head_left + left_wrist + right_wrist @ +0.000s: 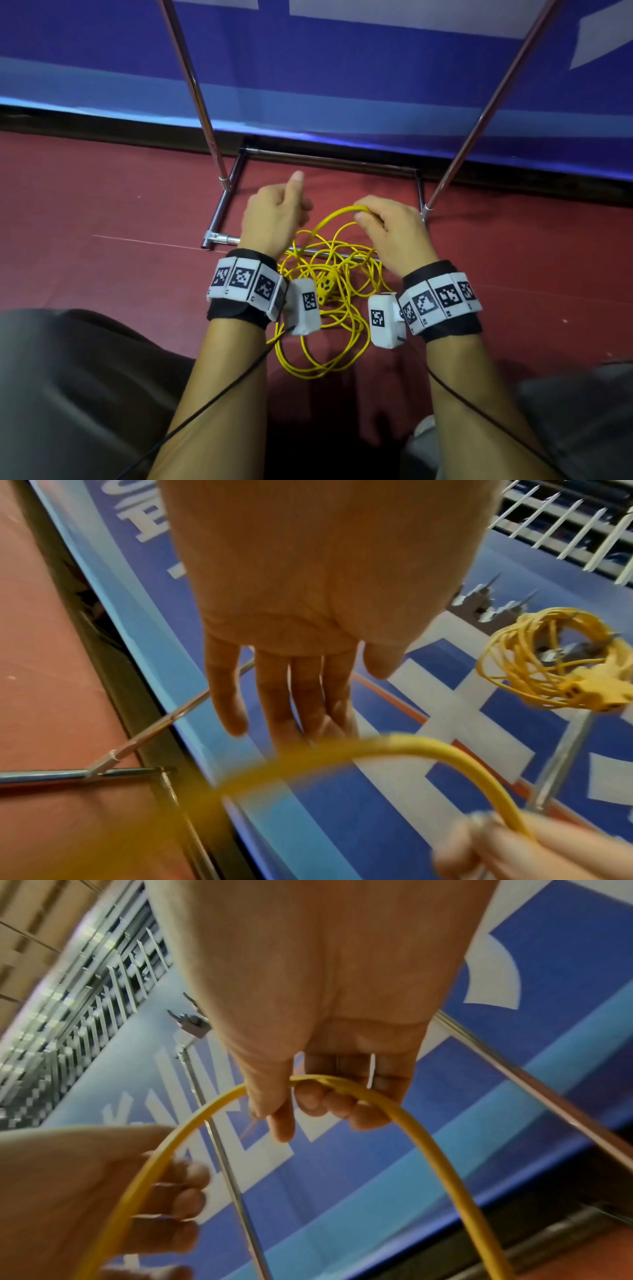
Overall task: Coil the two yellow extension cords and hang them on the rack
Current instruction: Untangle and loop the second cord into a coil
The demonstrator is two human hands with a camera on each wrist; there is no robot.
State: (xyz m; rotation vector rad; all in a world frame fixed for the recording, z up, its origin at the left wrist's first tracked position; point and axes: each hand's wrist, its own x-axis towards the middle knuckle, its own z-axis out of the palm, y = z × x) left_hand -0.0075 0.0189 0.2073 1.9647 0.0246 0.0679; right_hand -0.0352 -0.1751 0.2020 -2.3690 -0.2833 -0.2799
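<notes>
- Yellow cord [318, 301] lies in a loose tangle on the red floor [102, 212], between the person's forearms and partly over the front bar of the metal rack [219, 161]
- A yellow socket block [325, 286] sits in the middle of the tangle, near the left wrist
- The right hand [394, 233] lifts one strand up out of the pile — in the right wrist view the thumb and curled fingers [318, 1099] pinch the cord, which arches down on both sides of the grip
- The left hand [274, 219] hovers just beside the raised loop; its wrist view shows the fingers [287, 696] straight and relaxed, holding nothing, with the loop passing blurred below them
- A second yellow cord [548, 658], already wound into a bundle with its socket end at the front, hangs up on the rack's pole in the left wrist view
- Two slanted chrome poles rise from the rack's base, in front of a blue banner [342, 68] with white lettering
- Black wristbands carrying white marker tiles wrap both wrists
</notes>
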